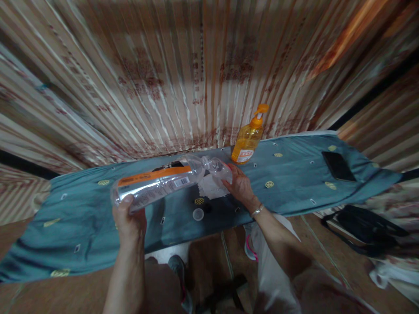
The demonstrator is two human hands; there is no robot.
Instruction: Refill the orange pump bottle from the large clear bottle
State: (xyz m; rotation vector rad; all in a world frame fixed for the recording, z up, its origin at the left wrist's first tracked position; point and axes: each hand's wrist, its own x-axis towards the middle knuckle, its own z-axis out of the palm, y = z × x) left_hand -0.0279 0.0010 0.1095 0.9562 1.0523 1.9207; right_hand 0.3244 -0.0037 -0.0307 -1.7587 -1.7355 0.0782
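- A clear plastic bottle (163,181) with an orange-banded label is held on its side above the middle of the blue cloth-covered table (294,174), its base toward the left and its open neck toward the right.
- The left hand (128,220) grips the bottle's base end: the thumb lies over the top of the bottle and the other fingers curl under it, closed on it.
- The right hand (240,185) is at the neck end, its fingers closed loosely around a small clear thing (218,168) that meets the bottle's mouth; what exactly it is cannot be told.
- A bracelet (257,211) sits on the right wrist.
- Below the neck a white cloth or paper (209,187) lies on the table.
- A small round cap (198,214) lies near the front edge, below the bottle.
- An orange pump bottle (248,139) stands upright at the back edge, just beyond the right hand.
- A dark phone (338,166) lies flat toward the right end, well apart from the hands.
- A black bag (363,229) lies on the floor beyond the right end.
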